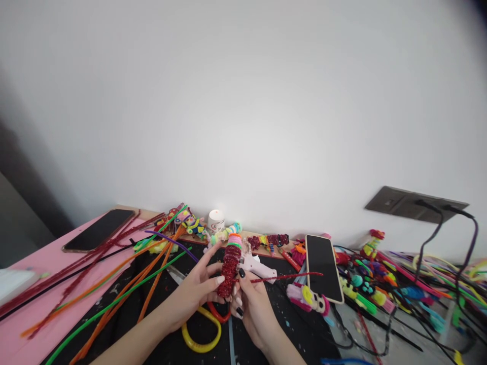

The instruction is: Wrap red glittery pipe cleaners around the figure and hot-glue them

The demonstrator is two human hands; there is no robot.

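My left hand (200,286) grips a wound pipe-cleaner figure (231,261) from its left side, thumb across the front and index finger stretched up along it. The figure is upright, dark red and glittery, with pink, green and orange bands at the top. A red glitter pipe cleaner (285,277) sticks out to the right from its lower part. My right hand (249,299) pinches that strand close to the figure between thumb and fingers. Below the hands lie scissors (201,344) with yellow and red handles. Behind the figure rests a pale hot glue gun (262,268).
A phone (99,230) lies on pink sheets at left, beside long red, orange and green pipe cleaners (125,294). Another phone (323,268) leans right of centre. A paper cup (216,221) stands by the wall. Cables (422,253) hang from a wall socket (414,204).
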